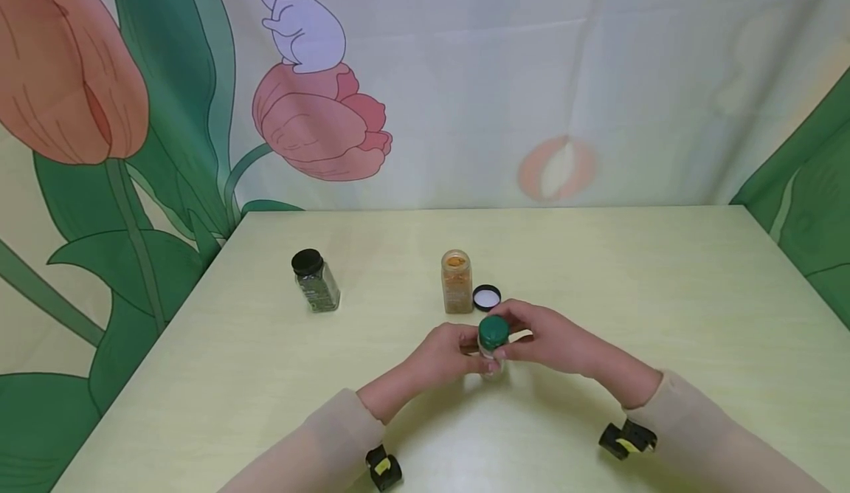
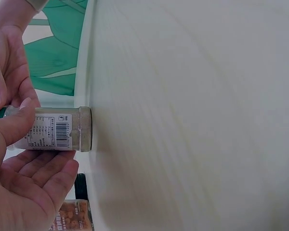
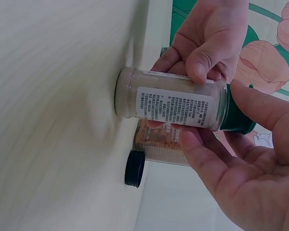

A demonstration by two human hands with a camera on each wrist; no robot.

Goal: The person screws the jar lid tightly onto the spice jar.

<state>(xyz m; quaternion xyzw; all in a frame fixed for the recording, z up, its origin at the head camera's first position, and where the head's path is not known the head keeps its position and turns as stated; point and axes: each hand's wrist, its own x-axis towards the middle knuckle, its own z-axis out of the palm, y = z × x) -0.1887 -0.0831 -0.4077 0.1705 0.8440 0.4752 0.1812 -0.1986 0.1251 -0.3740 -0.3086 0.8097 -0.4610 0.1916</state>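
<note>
A clear spice jar (image 3: 173, 101) with pale powder and a printed label stands upright on the table in front of me. My left hand (image 1: 446, 354) grips its body between thumb and fingers. My right hand (image 1: 550, 339) pinches the green cap (image 1: 493, 331), which sits on the jar's top; whether it is loose cannot be told. Just behind is an uncapped jar of orange seasoning (image 1: 457, 286), its mouth showing. Beside that lies a black lid (image 1: 487, 298), pale inside facing up.
Farther left on the pale table (image 1: 199, 375) stands a jar of green herbs (image 1: 319, 290) with its black cap on. A printed curtain (image 1: 458, 94) hangs behind the table's back edge.
</note>
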